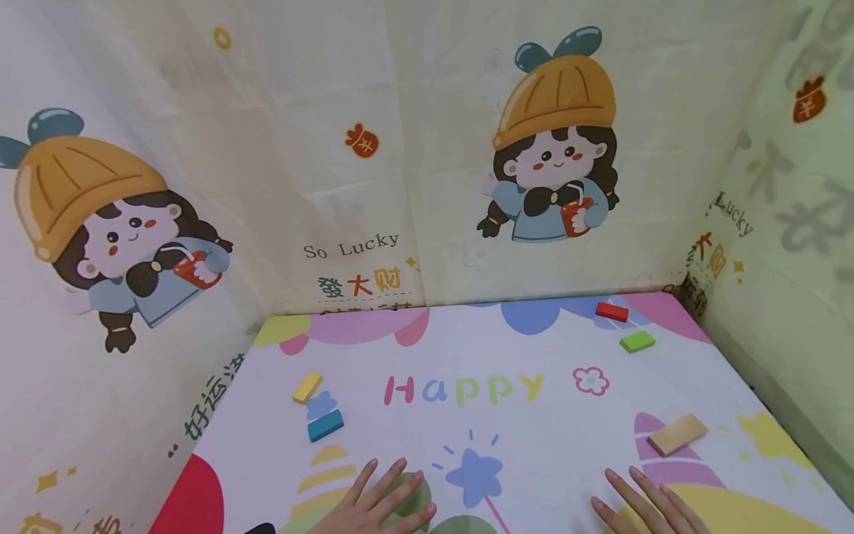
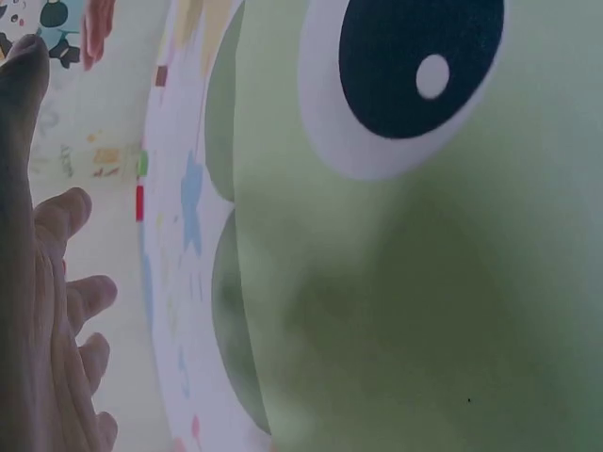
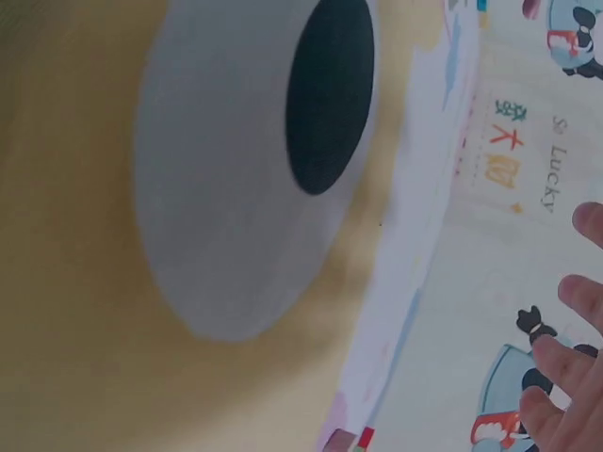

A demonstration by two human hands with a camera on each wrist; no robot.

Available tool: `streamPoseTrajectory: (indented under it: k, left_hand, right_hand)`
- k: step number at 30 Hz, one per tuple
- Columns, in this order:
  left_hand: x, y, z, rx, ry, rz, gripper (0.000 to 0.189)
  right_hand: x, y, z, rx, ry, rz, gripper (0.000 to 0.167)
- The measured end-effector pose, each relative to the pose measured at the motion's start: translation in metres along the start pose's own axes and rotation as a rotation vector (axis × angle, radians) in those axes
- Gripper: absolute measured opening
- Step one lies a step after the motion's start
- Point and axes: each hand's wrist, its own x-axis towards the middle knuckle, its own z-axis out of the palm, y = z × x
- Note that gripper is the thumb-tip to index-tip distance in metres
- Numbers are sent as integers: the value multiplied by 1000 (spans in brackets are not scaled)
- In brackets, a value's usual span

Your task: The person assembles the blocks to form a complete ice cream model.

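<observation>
Work is judged not yet begun, the blue rectangular block (image 1: 325,426) and the tan wooden rectangular block (image 1: 677,435) being left ungrasped on the printed white tabletop (image 1: 547,460), beyond the empty, finger-spread left hand (image 1: 373,509) and right hand (image 1: 643,514).

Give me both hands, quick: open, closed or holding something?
Left hand: open, holding nothing, nearest the blue block.
Right hand: open, holding nothing, nearest the wooden block.
</observation>
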Motion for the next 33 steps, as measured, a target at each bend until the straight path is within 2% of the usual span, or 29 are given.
streamPoseTrajectory:
  k: [3,8,11,13,14,16,18,19,21,22,24,26,28,30,33]
  left_hand:
    - [-1,-3,-3,-3,1,0,78]
    - [-1,-17,-10,-8,35,-29,74]
    - [-2,-25,-16,-79,13,-78,64]
    - [-2,-29,-20,-187,-33,-152,52]
    - [-3,-31,-23,-259,-57,-215,45]
    - [-3,-35,-28,-423,-131,-391,33]
    - [-4,-41,-32,-596,-195,-647,24]
    - [-6,-46,-32,-661,-216,-772,21]
    - [-10,-57,-31,-756,-266,-1024,17]
    - [-13,-63,-30,-785,-268,-1126,16]
    - [-21,-75,-24,-825,-266,-1286,19]
    - [-30,-86,-18,-836,-261,-1395,22]
    - [-40,-96,-12,-841,-245,-1478,27]
    - [-48,-105,-6,-857,-234,-1538,30]
    - [-57,-117,3,-887,-211,-1578,32]
  right_hand:
    - [-1,0,-4,24,8,50,65]
    - [-1,15,-10,109,89,225,63]
    - [-5,32,-8,243,143,324,41]
    - [-10,45,-11,341,107,465,37]
    - [-12,51,-13,394,61,566,39]
    - [-14,67,-19,489,-66,769,36]
    - [-15,81,-25,510,-217,965,37]
    - [-15,89,-26,519,-282,1024,41]
    - [-15,104,-27,516,-375,1080,49]
    - [-17,109,-27,504,-411,1082,52]
    - [-19,119,-27,487,-477,1077,56]
    - [-22,127,-26,470,-524,1078,59]
    - [-25,134,-25,465,-574,1093,65]
    - [-26,141,-23,456,-603,1124,69]
    - [-24,149,-18,475,-649,1179,77]
